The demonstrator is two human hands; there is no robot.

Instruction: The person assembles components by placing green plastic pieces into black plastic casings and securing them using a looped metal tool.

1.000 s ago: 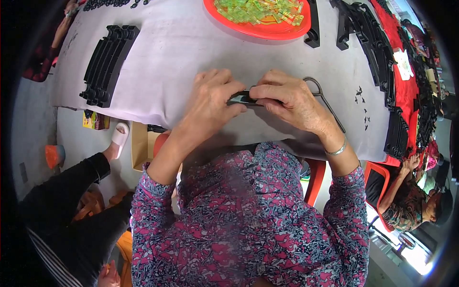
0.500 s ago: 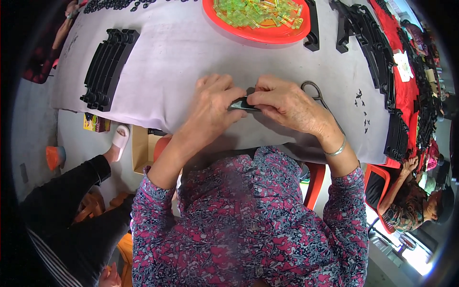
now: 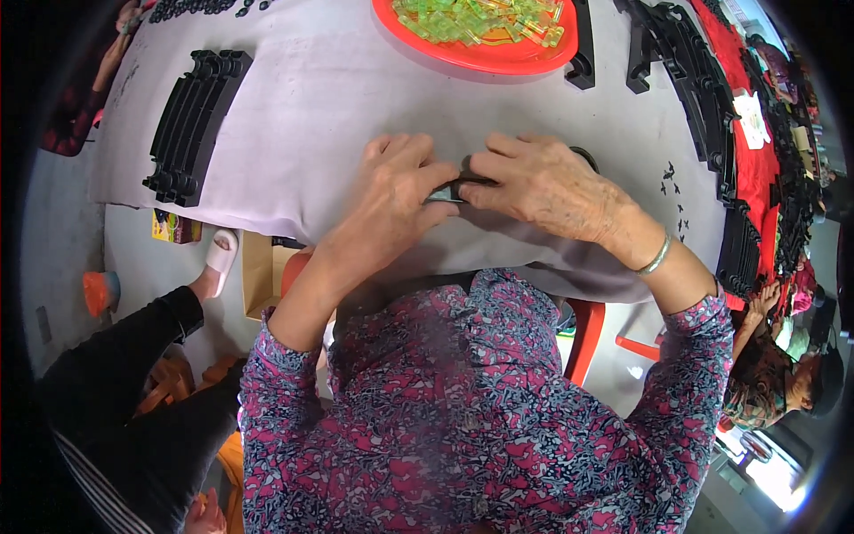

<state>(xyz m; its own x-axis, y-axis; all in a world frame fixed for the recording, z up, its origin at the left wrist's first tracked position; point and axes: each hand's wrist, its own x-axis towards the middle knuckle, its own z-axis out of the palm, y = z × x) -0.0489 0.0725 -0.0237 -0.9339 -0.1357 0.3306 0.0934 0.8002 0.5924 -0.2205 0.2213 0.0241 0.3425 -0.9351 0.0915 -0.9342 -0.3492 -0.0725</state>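
Near the table's front edge, my two hands meet around a small dark piece (image 3: 443,193) with a shiny grey-green face. My left hand (image 3: 396,187) pinches its left end between thumb and fingers. On the other end, the fingers of my right hand (image 3: 547,189) are closed, covering most of it. What kind of piece it is cannot be made out. The dark handle loop of a pair of scissors (image 3: 585,158) shows just behind my right hand, which hides the rest. Beyond the hands stands a red dish (image 3: 480,64) holding many clear yellow-green plastic pieces (image 3: 480,20).
Black ribbed plastic parts (image 3: 197,129) lie at the left, and more black parts (image 3: 689,98) line the right side. Tiny black bits (image 3: 670,182) are scattered at the right. A box (image 3: 258,276) stands below the table. Another person (image 3: 769,374) sits at the right.
My right forearm and elbow have swung outward to the right, and the right hand has turned over the piece. It now covers more of the scissors. My left hand has hardly moved.
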